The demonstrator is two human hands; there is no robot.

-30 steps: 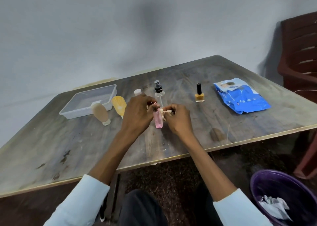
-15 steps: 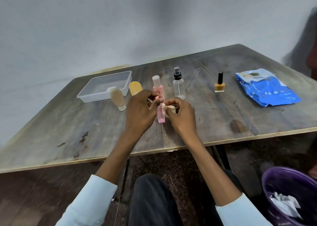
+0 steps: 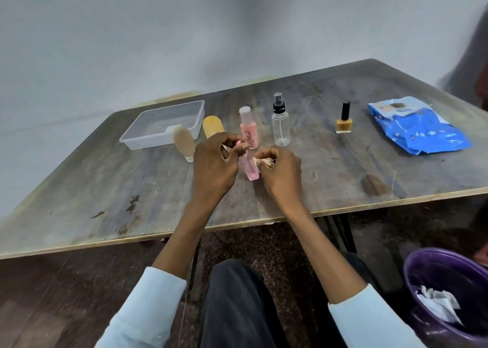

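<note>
Steadying the small clear pink bottle [image 3: 249,168] in the left hand's [image 3: 215,166] pinch helps; the right hand [image 3: 282,174] pinches thin pale sticks [image 3: 264,162].

Reference: my grip [image 3: 247,162]. Just behind it, a white-capped pink bottle [image 3: 248,131] stands upright; just right of that, a clear spray bottle [image 3: 281,125]; further right, a yellow nail polish bottle [image 3: 343,121]; far right, a blue packet [image 3: 422,131] lies flat. To my left: a beige tube [image 3: 183,143] standing cap-down; a yellow tube [image 3: 212,127]; a clear plastic tray [image 3: 148,143]. All rest on a worn wooden table [image 3: 105,202]; below right, a purple bin [image 3: 422,268] holds crumpled paper [image 3: 438,305].
</note>
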